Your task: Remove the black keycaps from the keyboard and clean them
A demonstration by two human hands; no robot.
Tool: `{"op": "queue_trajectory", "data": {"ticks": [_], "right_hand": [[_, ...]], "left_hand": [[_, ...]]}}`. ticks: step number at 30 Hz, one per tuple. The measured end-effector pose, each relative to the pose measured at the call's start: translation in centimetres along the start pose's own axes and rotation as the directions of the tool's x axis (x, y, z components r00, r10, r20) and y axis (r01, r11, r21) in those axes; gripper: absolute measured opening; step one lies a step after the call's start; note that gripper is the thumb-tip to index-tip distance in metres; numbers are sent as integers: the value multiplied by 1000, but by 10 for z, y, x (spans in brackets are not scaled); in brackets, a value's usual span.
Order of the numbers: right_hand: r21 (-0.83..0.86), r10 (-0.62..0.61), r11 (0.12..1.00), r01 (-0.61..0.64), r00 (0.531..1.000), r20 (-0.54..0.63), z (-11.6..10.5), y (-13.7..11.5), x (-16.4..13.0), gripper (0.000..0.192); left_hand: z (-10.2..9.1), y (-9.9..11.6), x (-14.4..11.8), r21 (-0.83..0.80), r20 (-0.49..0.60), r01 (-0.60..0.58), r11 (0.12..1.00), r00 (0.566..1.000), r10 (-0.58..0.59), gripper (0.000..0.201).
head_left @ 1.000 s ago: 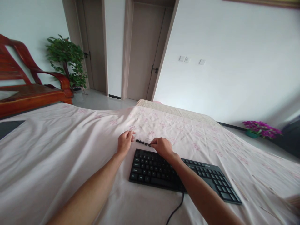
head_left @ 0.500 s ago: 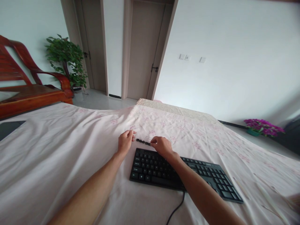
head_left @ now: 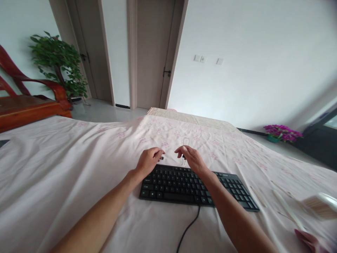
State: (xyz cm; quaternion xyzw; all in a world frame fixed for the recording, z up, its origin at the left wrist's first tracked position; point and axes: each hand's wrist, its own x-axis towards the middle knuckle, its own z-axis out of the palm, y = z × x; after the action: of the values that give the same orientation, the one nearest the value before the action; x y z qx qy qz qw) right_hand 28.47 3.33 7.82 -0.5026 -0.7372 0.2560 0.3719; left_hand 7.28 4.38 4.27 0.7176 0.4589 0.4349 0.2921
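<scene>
A black computer keyboard (head_left: 181, 186) lies on the pale floral cloth, below and between my hands. Just beyond its back edge, my right hand (head_left: 193, 158) is closed around a thin wire keycap puller (head_left: 186, 141). The puller's loop sticks up above the fingers and its wire ends hang below them; a small dark piece shows by the fingers. My left hand (head_left: 149, 161) is over the keyboard's back left corner, fingers curled together. A small black keycap (head_left: 162, 158) shows at its fingertips; whether it is gripped or only touched is unclear.
The keyboard cable (head_left: 188, 226) runs toward me. Thin sticks (head_left: 258, 196) and a clear container of sticks (head_left: 319, 205) lie at the right. Beyond the cloth are a wooden bench (head_left: 34, 105), a leafy plant (head_left: 58, 63) and purple flowers (head_left: 283, 133).
My right hand has lifted from the row of keycaps, raising the wire puller upright. My left hand has moved right, over where the row lay. The view has turned slightly right.
</scene>
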Motion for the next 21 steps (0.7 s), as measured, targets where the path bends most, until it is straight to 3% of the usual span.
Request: {"op": "queue_trajectory", "data": {"ticks": [3, 6, 21], "right_hand": [[200, 30, 979, -37, 999, 40, 5, 7, -7, 45], [284, 22, 958, -36, 998, 51, 10, 9, -12, 46], [206, -31, 978, 12, 995, 89, 15, 12, -21, 42]], "left_hand": [[8, 10, -3, 56, 104, -51, 997, 994, 45, 28], [14, 10, -4, 108, 158, -76, 991, 986, 58, 23], [25, 13, 18, 290, 366, -102, 951, 930, -12, 18]]}}
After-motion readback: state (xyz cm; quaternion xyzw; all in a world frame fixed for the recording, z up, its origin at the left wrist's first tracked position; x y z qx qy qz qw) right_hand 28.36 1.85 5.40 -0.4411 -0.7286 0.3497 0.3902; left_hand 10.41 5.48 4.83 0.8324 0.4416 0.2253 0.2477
